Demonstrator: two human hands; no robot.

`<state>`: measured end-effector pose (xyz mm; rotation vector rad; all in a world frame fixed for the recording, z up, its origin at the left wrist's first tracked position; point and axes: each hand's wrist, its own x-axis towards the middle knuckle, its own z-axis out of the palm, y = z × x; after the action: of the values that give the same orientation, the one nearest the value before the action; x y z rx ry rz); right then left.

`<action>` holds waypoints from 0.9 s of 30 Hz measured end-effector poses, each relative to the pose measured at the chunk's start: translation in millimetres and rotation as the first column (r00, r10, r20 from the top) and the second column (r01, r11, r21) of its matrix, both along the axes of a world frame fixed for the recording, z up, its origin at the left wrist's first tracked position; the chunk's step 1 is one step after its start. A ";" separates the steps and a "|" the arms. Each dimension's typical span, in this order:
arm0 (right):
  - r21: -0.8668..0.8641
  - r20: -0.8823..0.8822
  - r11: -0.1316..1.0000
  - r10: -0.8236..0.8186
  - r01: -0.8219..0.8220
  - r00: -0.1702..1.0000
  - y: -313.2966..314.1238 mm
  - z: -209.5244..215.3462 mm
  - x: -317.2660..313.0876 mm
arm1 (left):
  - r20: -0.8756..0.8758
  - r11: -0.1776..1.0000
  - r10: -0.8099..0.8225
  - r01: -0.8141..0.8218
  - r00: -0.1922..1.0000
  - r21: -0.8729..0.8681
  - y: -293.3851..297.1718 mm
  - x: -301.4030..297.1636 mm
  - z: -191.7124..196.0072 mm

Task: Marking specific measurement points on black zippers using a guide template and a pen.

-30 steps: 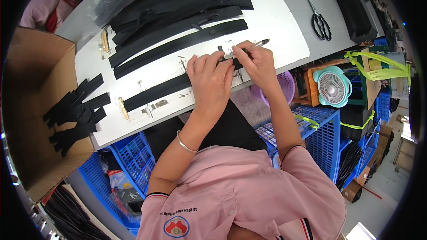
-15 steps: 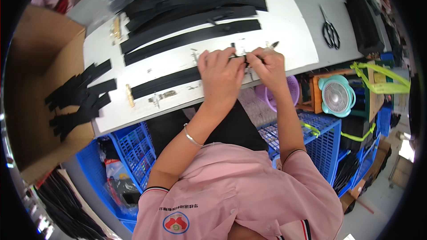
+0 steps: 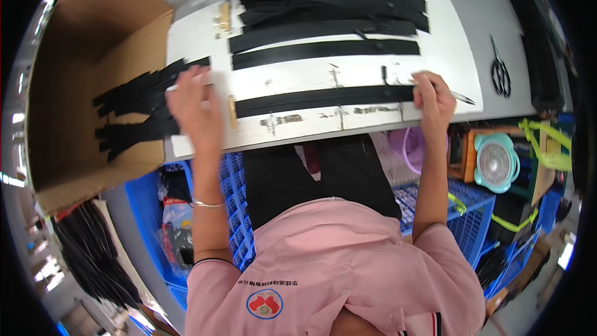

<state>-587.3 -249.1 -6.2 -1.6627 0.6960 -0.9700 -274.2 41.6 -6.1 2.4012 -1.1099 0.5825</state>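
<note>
A long black fabric strip (image 3: 323, 98) lies flat across the white board (image 3: 298, 74), its right end against my right hand (image 3: 435, 102). That hand is closed around a slim pen (image 3: 462, 97), whose dark tip sticks out to the right. My left hand (image 3: 196, 109), blurred by motion, hovers at the board's left edge, over the near end of a loose heap of black strips (image 3: 140, 93). Its fingers look apart, with nothing visible in them. A small black piece (image 3: 384, 75) lies just beyond the long strip.
More black strips (image 3: 329, 3) are layered at the back of the board. Black-handled scissors (image 3: 500, 78) rest on the grey table at right. An open cardboard box (image 3: 99, 37) stands at left. Beyond the table's near edge are a purple basket (image 3: 411, 152) and a turquoise fan (image 3: 496, 162).
My left hand has moved from the strip's right end to the heap at left. My hands are now apart; the right still holds the pen. The whole scene has shifted rightward in view.
</note>
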 end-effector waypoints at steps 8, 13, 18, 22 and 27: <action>-0.131 -0.125 0.990 0.037 -0.054 0.991 4.8 -1.4 16.4 | -0.089 0.977 0.102 -0.083 0.991 0.196 33.1 103.9 -3.2; -0.272 -0.426 0.953 0.007 -0.135 0.905 4.6 10.2 14.8 | -0.004 0.988 0.125 -0.124 0.992 0.088 15.7 73.9 20.8; -0.578 -0.415 0.789 -0.062 -0.210 0.908 -1.9 10.7 30.7 | 0.064 0.987 -0.136 0.141 0.989 -0.077 -9.7 -13.3 45.3; -0.638 -0.410 0.755 -0.168 -0.150 0.896 -24.3 17.1 56.7 | -0.126 0.908 -0.416 0.405 0.900 -0.105 -40.3 -81.6 41.3; -0.538 -0.398 0.840 -0.188 -0.063 0.898 -17.0 18.7 57.6 | -0.258 0.854 -0.520 0.507 0.814 -0.119 -83.4 -144.1 2.9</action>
<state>-529.7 -266.1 12.5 -2.4259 0.8239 -0.8928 -418.3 -41.8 -3.2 1.9325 -1.5100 0.0732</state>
